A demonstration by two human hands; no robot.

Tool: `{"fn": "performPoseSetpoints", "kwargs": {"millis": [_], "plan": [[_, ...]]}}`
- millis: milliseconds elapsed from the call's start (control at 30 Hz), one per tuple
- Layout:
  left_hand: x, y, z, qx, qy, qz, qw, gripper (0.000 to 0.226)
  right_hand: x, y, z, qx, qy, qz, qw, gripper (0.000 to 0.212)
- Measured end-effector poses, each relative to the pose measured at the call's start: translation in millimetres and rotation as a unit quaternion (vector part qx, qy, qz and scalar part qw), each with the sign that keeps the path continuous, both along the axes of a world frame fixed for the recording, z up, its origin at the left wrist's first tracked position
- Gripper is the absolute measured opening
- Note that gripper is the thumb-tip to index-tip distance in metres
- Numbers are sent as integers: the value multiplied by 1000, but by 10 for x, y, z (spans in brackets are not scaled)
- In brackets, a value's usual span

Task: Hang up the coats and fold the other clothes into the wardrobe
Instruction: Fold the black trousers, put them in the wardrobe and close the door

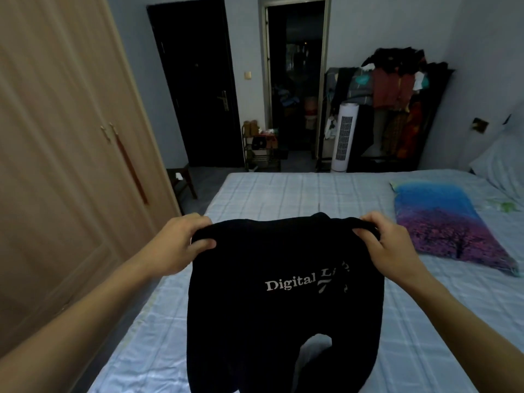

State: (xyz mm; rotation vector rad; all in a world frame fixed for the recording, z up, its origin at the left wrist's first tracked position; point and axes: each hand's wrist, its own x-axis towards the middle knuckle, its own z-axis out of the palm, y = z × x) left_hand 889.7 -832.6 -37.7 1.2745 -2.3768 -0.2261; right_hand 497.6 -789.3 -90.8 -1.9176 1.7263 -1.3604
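Note:
A black top [255, 316] with white "Digital" lettering hangs in front of me over the bed [283, 194]. My left hand [175, 245] pinches its upper left edge and my right hand [388, 245] pinches its upper right edge, holding it spread out. Its lower part drops out of view at the bottom. The beige wardrobe [65, 137] stands on the left with its doors closed.
A blue and purple pillow [442, 222] lies on the bed's right side. A clothes rack [397, 109] full of garments and a white tower fan [344, 137] stand at the far wall. A small stool [181, 177] sits beside the wardrobe.

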Motion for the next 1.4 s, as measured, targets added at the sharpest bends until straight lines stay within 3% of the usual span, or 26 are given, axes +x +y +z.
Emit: {"fn": "performPoseSetpoints", "kwargs": {"millis": [100, 267, 367, 467, 967, 1200, 1400], "plan": [[1, -65, 37, -3, 59, 7, 998, 14, -17, -34, 108, 3, 14, 20, 1000, 7], [62, -150, 133, -88, 29, -9, 996, 5, -81, -47, 355, -20, 69, 30, 997, 15], [136, -181, 197, -116, 25, -5, 993, 5, -169, -14, 498, -18, 132, 35, 991, 24], [131, -200, 215, -129, 33, -12, 991, 8, -202, 4, 506, 1, 139, 52, 989, 30], [29, -128, -716, 32, -4, -10, 999, 15, -279, -64, -564, 83, 142, 49, 985, 22], [264, -797, -980, 72, -24, 26, 997, 11, 7, -823, -790, 129, 109, 38, 985, 22], [562, -1613, -1531, 85, -76, 110, 987, 10, 524, -1887, -1262, 174, 135, 49, 974, 23]]}}
